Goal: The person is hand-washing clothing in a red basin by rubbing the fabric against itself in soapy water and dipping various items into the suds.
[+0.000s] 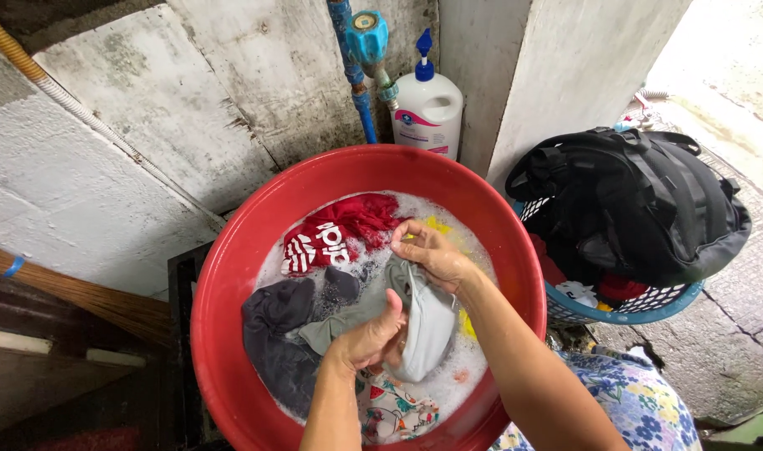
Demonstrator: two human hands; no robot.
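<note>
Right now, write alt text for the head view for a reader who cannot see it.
Two bare hands, left hand and right hand, grip a pale grey garment over a red basin of soapy water holding a red shirt and dark grey clothes. A blue laundry basket with a black backpack stands beside it; a white pump bottle stands behind by a blue tap.

**One view, from my head, looking down**

The only camera sits on my head and tilts steeply down and forward, close over the red basin that fills the middle. My forearms enter from the bottom edge. The stained wall runs across the top, a laundry basket at right. No second view overlaps it.
</note>
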